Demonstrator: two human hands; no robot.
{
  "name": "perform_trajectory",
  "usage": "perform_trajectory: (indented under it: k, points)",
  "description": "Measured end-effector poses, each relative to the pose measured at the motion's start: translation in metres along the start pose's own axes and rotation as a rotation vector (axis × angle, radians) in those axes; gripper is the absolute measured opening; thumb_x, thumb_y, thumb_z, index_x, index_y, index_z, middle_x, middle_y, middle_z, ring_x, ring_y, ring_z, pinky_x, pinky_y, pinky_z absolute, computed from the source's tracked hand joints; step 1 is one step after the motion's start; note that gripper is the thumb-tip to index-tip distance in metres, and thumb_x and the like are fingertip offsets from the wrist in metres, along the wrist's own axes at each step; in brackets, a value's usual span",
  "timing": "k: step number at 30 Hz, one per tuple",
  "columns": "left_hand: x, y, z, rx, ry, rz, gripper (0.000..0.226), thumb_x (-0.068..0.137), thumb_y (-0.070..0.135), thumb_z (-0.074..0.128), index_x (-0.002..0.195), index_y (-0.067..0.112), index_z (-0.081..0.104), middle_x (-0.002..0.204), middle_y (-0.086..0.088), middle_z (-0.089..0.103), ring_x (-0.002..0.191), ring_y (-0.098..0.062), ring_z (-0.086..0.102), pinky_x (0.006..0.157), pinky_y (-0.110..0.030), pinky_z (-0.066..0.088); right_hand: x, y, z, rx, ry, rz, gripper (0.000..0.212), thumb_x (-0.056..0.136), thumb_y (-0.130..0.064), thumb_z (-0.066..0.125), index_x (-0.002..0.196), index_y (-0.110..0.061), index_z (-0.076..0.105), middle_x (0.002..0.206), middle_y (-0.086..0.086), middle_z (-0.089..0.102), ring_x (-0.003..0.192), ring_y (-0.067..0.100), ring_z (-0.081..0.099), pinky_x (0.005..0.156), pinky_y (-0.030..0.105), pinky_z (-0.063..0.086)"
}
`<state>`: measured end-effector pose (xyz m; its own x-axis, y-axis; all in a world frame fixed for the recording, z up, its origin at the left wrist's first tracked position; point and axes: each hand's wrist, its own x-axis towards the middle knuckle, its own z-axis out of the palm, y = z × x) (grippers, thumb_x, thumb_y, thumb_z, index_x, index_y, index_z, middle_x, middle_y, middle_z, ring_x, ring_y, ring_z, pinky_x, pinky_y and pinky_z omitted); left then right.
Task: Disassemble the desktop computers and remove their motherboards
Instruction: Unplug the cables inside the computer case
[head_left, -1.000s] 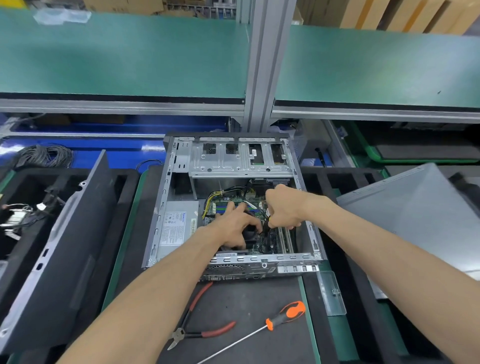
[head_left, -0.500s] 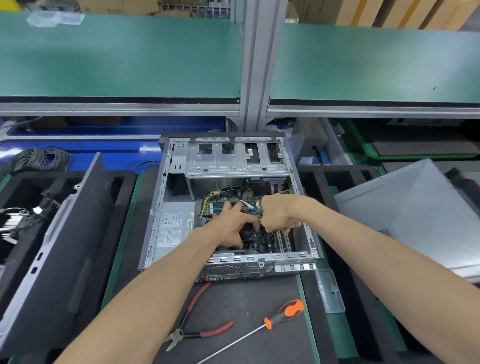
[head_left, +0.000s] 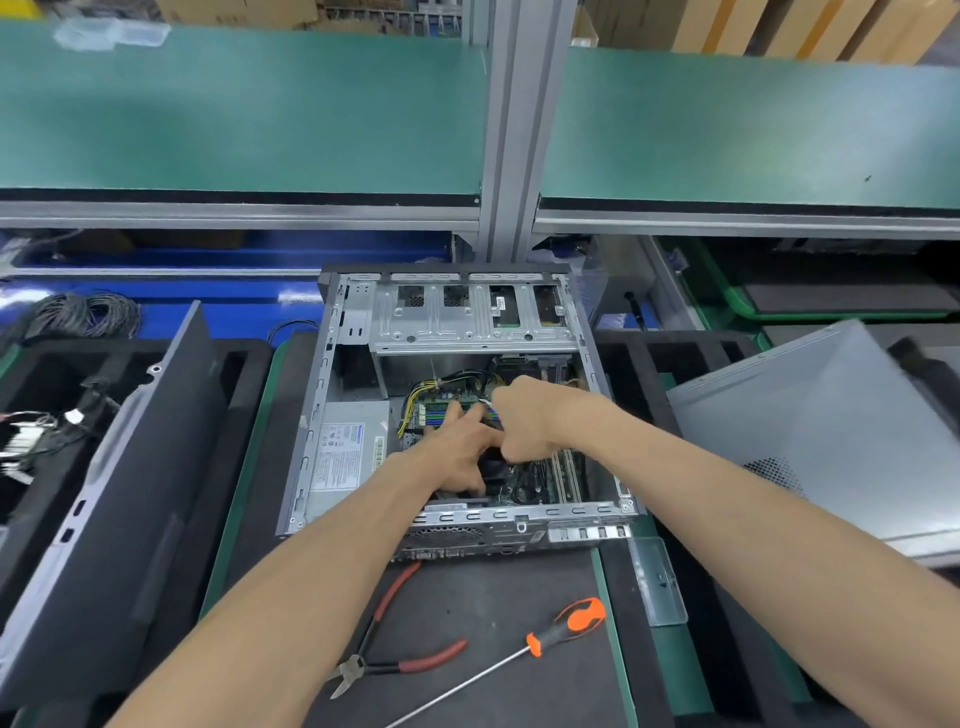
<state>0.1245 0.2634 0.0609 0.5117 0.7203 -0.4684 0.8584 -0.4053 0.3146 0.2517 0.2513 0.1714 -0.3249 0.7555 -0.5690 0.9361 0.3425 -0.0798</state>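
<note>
Head view, bench: a green-edged bench (head_left: 249, 467) with a dark mat carries everything, a green shelf above it.
Computer case: the open desktop case (head_left: 311, 431) lies on its side at centre, long axis running away from the person, drive cage at the far end.
Side panels: a dark panel (head_left: 130, 467) leans at left, a grey panel (head_left: 810, 431) lies at right.
Motherboard: the motherboard (head_left: 540, 483) sits flat on the case floor, right of the power supply (head_left: 345, 452), directly under both hands.
Left hand: the left hand (head_left: 457, 452) rests over the cooler area, fingers spread and fairly straight.
Right hand: the right hand (head_left: 524, 421) is the one working, fingers curled tight; probably pinching a cable or connector, but the object is hidden.
Tools: diagonal cutters (head_left: 395, 644) and an orange-handled screwdriver (head_left: 519, 654) lie on the mat nearest the person, untouched.
</note>
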Motion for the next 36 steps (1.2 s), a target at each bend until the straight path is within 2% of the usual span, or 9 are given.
perform_trajectory:
  k: [5, 9, 12, 16, 19, 21, 25, 31, 36]
  points:
    - [0.004, -0.001, 0.003, -0.045, -0.105, -0.111, 0.083, 0.081, 0.020, 0.074, 0.151, 0.028, 0.031, 0.154, 0.003, 0.005, 0.142, -0.038, 0.016, 0.102, -0.051, 0.043, -0.007, -0.023, 0.014, -0.508, 0.089, -0.309, 0.015, 0.082, -0.008, 0.068, 0.075, -0.016, 0.058, 0.072, -0.005, 0.045, 0.064, 0.019, 0.048, 0.059, 0.034, 0.042]
    - [0.002, -0.001, 0.000, -0.049, 0.029, 0.048, 0.060, 0.068, 0.023, 0.082, 0.117, 0.040, 0.053, 0.114, 0.000, 0.034, 0.116, -0.031, 0.030, 0.092, -0.053, 0.048, -0.005, 0.004, 0.005, -0.167, 0.160, -0.134, 0.035, 0.084, -0.009, 0.066, 0.068, -0.018, 0.037, 0.071, 0.000, 0.038, 0.057, 0.017, 0.047, 0.051, 0.026, 0.037]
    - [0.005, -0.004, 0.003, -0.034, 0.051, 0.077, 0.057, 0.066, 0.025, 0.085, 0.113, 0.045, 0.060, 0.102, 0.004, 0.031, 0.101, -0.023, 0.025, 0.091, -0.051, 0.048, -0.001, 0.019, 0.001, 0.284, -0.085, 0.159, 0.015, 0.089, -0.012, 0.063, 0.082, -0.010, 0.050, 0.063, 0.006, 0.062, 0.052, 0.019, 0.066, 0.045, 0.022, 0.043]
    - [0.005, -0.004, 0.003, -0.040, 0.047, 0.064, 0.045, 0.064, 0.025, 0.084, 0.092, 0.046, 0.057, 0.110, 0.002, 0.036, 0.108, -0.025, 0.028, 0.092, -0.053, 0.047, -0.004, 0.009, 0.004, 0.022, -0.010, 0.023, 0.015, 0.090, -0.016, 0.059, 0.080, -0.012, 0.049, 0.073, 0.004, 0.058, 0.056, 0.019, 0.061, 0.048, 0.026, 0.045]
    - [0.006, -0.002, 0.005, 0.013, 0.016, 0.017, 0.062, 0.068, 0.025, 0.082, 0.124, 0.029, 0.056, 0.134, -0.002, 0.035, 0.130, -0.032, 0.021, 0.101, -0.055, 0.044, -0.013, -0.013, 0.016, -0.420, 0.122, -0.248, 0.016, 0.085, -0.012, 0.069, 0.083, -0.019, 0.055, 0.069, -0.006, 0.034, 0.065, 0.018, 0.041, 0.062, 0.035, 0.041]
    - [0.006, -0.002, 0.006, -0.004, 0.008, -0.015, 0.072, 0.070, 0.024, 0.082, 0.134, 0.022, 0.051, 0.136, -0.001, 0.033, 0.134, -0.032, 0.015, 0.101, -0.053, 0.045, -0.015, -0.016, 0.018, -0.528, 0.147, -0.347, 0.013, 0.086, -0.012, 0.071, 0.097, -0.016, 0.067, 0.071, -0.006, 0.043, 0.067, 0.019, 0.040, 0.064, 0.035, 0.039]
    - [0.004, -0.003, 0.003, -0.014, 0.070, 0.080, 0.074, 0.062, 0.025, 0.083, 0.126, 0.036, 0.049, 0.119, -0.001, 0.040, 0.110, -0.026, 0.029, 0.089, -0.052, 0.050, -0.013, 0.009, 0.005, -0.322, 0.174, -0.196, 0.022, 0.085, -0.014, 0.067, 0.107, -0.015, 0.065, 0.093, 0.005, 0.052, 0.074, 0.026, 0.056, 0.063, 0.034, 0.039]
    - [0.004, -0.003, 0.002, 0.064, 0.107, 0.076, 0.108, 0.057, 0.032, 0.086, 0.143, 0.029, 0.020, 0.118, 0.000, 0.039, 0.114, -0.027, 0.032, 0.089, -0.056, 0.050, -0.012, 0.032, 0.000, -0.065, 0.219, -0.037, 0.027, 0.072, -0.008, 0.055, 0.061, -0.017, 0.033, 0.063, 0.004, 0.034, 0.051, 0.017, 0.034, 0.045, 0.024, 0.024]
    - [0.008, -0.004, 0.003, 0.079, 0.088, 0.044, 0.114, 0.056, 0.036, 0.089, 0.147, 0.013, 0.024, 0.135, -0.001, 0.036, 0.126, -0.032, 0.030, 0.095, -0.057, 0.048, -0.005, 0.049, 0.001, 0.028, 0.305, 0.034, 0.013, 0.072, -0.005, 0.057, 0.075, 0.005, 0.066, 0.073, 0.028, 0.064, 0.060, 0.040, 0.052, 0.054, 0.038, 0.049]
